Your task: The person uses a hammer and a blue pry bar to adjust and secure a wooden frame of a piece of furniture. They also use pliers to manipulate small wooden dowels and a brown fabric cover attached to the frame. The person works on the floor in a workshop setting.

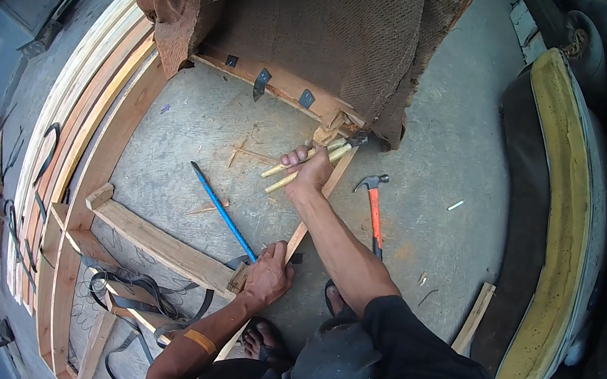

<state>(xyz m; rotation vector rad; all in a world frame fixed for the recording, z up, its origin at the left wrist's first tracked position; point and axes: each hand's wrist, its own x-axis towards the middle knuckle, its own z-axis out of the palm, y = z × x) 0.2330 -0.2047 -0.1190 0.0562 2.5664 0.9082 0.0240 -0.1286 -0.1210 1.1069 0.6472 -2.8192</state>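
My right hand (pixel 309 171) grips yellow-handled pliers (pixel 338 147), their dark head at the corner of a wooden frame, beside a torn tan scrap (pixel 329 126). Brown fabric (pixel 314 24) is draped over the frame's far end, where dark metal tabs (pixel 262 84) show on the rail. My left hand (pixel 268 275) is closed on the long wooden rail (pixel 333 180) nearer me, where a short crosspiece (pixel 160 241) meets it. A blue bar (pixel 221 208) lies on the concrete left of the rail; an orange-handled hammer (pixel 374 216) lies to its right.
Stacked boards (pixel 95 77) and more framing with loose black straps (pixel 136 294) lie at left on the concrete floor (pixel 443 212). A long yellow foam cushion (pixel 557 190) and dark padded pieces run along the right, with a short plank (pixel 472 315) beside them.
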